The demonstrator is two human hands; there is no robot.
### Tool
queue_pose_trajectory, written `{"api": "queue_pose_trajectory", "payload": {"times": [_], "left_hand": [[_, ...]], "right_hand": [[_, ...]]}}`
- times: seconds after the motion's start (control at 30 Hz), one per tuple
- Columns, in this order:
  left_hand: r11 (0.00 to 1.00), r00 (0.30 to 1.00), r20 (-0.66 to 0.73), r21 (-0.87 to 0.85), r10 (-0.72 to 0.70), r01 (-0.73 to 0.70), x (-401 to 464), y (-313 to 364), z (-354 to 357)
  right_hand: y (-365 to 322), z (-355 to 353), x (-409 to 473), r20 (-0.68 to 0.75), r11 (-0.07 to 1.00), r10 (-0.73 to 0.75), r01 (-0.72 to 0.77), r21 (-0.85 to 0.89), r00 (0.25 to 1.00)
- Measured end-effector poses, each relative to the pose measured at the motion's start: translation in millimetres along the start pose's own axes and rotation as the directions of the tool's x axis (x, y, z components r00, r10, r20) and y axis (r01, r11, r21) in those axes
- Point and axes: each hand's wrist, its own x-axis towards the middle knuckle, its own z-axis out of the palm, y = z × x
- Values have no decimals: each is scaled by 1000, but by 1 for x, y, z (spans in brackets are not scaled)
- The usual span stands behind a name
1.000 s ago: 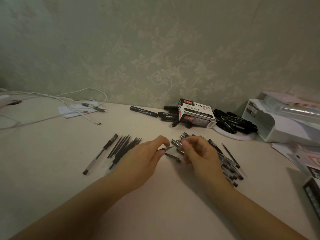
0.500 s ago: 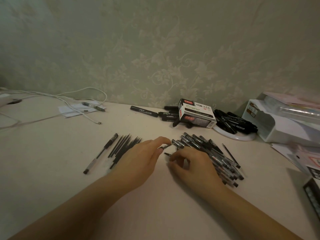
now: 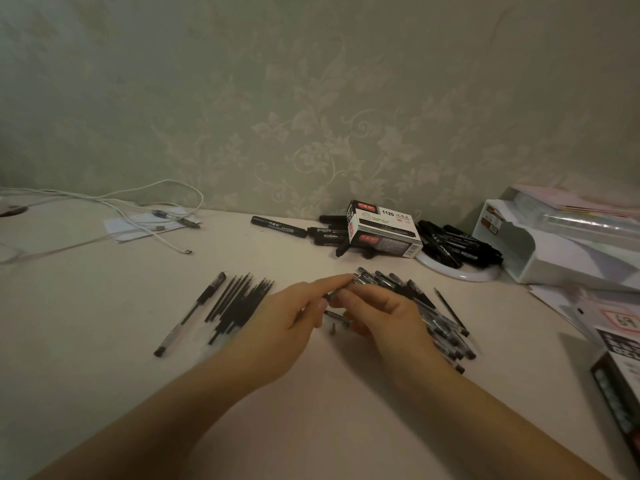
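My left hand (image 3: 287,317) and my right hand (image 3: 384,317) meet over the table's middle, both pinching one small dark pen part (image 3: 334,293) between their fingertips. Under the hands lie another short pen piece (image 3: 337,317) and a tiny dark tip (image 3: 332,330). A pile of clear pen barrels (image 3: 440,323) spreads out to the right, partly hidden by my right hand. To the left lies a row of black refills (image 3: 239,303), and beside it one whole gel pen (image 3: 190,313).
Black markers (image 3: 457,245) fill a white dish (image 3: 457,271) at the back, next to a marker box (image 3: 384,228) and loose markers (image 3: 278,226). White cables (image 3: 145,216) lie at back left. A white tray (image 3: 540,251) and boxes (image 3: 620,368) crowd the right edge.
My right hand went down onto the table, then rose again to meet my left fingertips. A tiny dark tip now lies on the table below the hands.
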Motion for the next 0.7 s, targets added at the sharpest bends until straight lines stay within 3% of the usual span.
{"api": "queue_pose_trajectory", "payload": {"times": [0.13,0.27,0.37,0.5,0.6,0.7], "left_hand": [[996,998,2,65,65,-65,-1,1,-1],[979,999,-24,200,29,-23,-2,-4,-4],[964,998,-65,265,-11,28,-3,-9,-7],[921,991,-90,368,-99,125,-2,-13,-9],[885,980,-128,424,-151,192,-1,-13,-13],[837,960,-186,473,-209,274,0,-12,-21]], "right_hand": [[2,-4,5,-22,995,46,-44,93,999],[-13,-25,21,-220,971,11,42,235,975],[-25,-60,30,-395,987,-154,124,-102,906],[-22,-107,37,-436,818,-292,-13,-575,851],[-7,-125,39,-402,689,-260,-123,-715,878],[6,-128,40,-361,632,-169,-180,-753,917]]}}
